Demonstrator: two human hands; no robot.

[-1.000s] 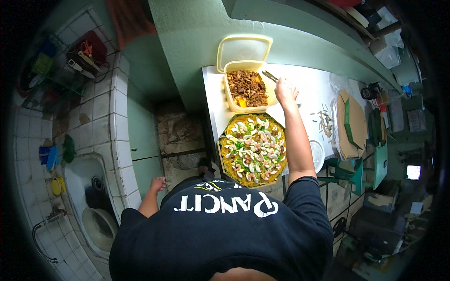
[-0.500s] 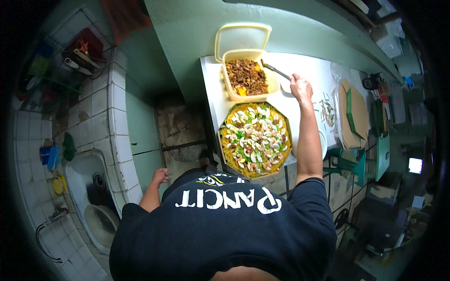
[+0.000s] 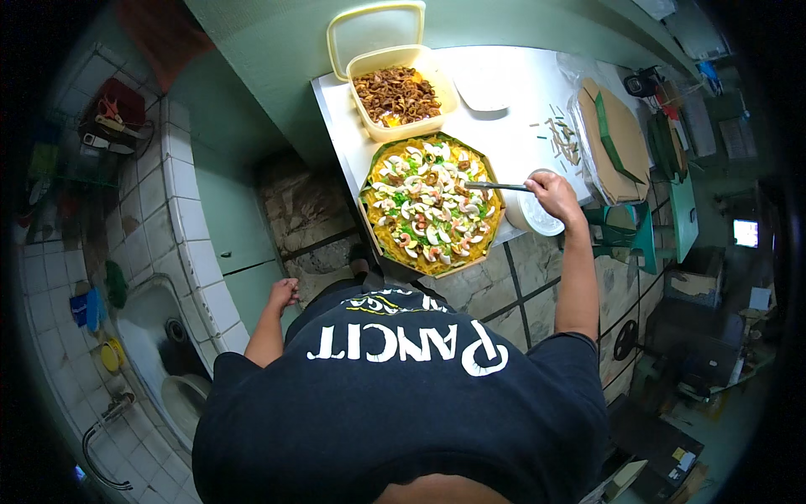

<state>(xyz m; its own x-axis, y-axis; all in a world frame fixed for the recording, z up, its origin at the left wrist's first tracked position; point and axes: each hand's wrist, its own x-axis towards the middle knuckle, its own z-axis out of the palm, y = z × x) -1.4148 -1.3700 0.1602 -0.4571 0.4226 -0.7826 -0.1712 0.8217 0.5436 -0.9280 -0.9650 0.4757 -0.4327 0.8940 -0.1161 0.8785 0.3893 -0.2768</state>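
Observation:
My right hand (image 3: 552, 192) is shut on a metal spoon (image 3: 495, 186). The spoon's tip reaches over the right side of an octagonal tray of yellow noodles (image 3: 428, 206) topped with egg slices, shrimp and greens. Behind the tray stands an open yellow plastic tub of brown fried bits (image 3: 395, 97), with its lid (image 3: 374, 29) propped behind it. A white round dish (image 3: 537, 220) lies just under my right wrist. Down by my side near the counter front, my left hand (image 3: 284, 294) hangs loosely curled and holds nothing.
The white table (image 3: 504, 109) also carries scattered pale strips (image 3: 558, 134) and a plastic-wrapped stack of brown cardboard lids (image 3: 617, 139). A green stool (image 3: 642, 231) stands to the right. A tiled counter with a sink (image 3: 168, 353) runs along the left.
My right hand has come back from beside the yellow tub with the spoon and now holds it over the noodle tray. My left hand stays at my side.

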